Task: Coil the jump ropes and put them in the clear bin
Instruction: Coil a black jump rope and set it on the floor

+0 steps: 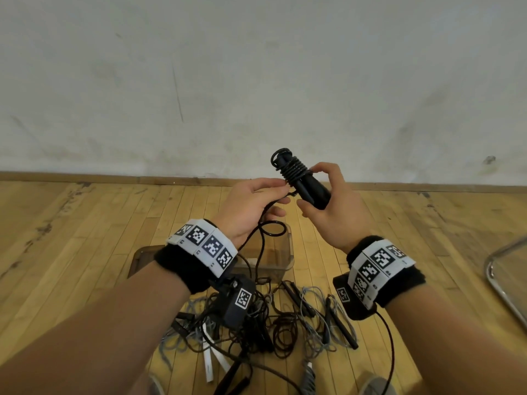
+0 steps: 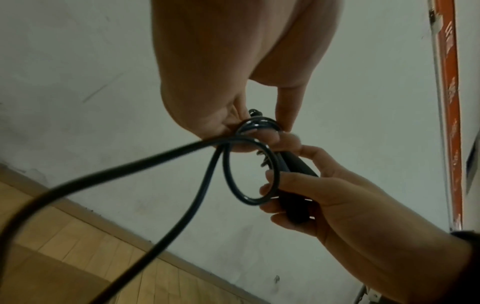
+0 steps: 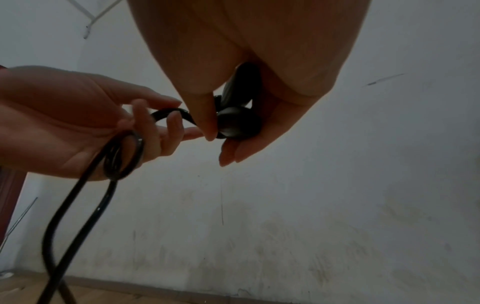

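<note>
My right hand (image 1: 319, 192) grips the two black handles (image 1: 312, 189) of a jump rope, held together and tilted up to the left, with several turns of black cord (image 1: 293, 168) wound round them. My left hand (image 1: 265, 195) pinches the loose cord right beside the wound turns. The rest of that cord (image 1: 271, 228) loops down past my left wrist toward the floor. The clear bin (image 1: 281, 252) stands on the floor below my hands. In the wrist views the cord loop (image 2: 249, 174) and the handle ends (image 3: 239, 121) show between my fingers.
A tangled pile of black and grey jump ropes (image 1: 285, 317) lies on the wooden floor in front of the bin. A metal chair frame (image 1: 504, 277) stands at the right edge. A white wall (image 1: 256, 81) rises close behind.
</note>
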Demonstrator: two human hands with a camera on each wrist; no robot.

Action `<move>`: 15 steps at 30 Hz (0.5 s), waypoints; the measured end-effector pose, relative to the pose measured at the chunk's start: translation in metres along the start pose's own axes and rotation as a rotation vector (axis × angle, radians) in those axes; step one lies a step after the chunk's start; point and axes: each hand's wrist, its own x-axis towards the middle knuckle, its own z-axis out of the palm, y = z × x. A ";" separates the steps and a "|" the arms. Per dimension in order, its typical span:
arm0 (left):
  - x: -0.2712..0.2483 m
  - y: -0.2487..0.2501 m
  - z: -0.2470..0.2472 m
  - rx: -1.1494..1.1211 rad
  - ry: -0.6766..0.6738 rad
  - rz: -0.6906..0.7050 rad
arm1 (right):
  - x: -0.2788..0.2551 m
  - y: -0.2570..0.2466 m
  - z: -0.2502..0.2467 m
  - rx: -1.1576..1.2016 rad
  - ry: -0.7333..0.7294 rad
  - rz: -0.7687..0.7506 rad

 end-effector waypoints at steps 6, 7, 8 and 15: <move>-0.001 0.000 0.003 -0.115 0.026 0.033 | 0.001 -0.001 0.013 0.117 -0.047 -0.031; 0.000 0.000 0.003 -0.121 0.038 0.036 | 0.000 -0.001 0.014 0.156 -0.061 -0.037; 0.000 0.000 0.003 -0.125 0.043 0.036 | 0.000 -0.002 0.015 0.168 -0.070 -0.040; -0.001 -0.003 0.007 0.007 0.130 0.076 | -0.002 -0.006 0.017 0.187 -0.112 -0.081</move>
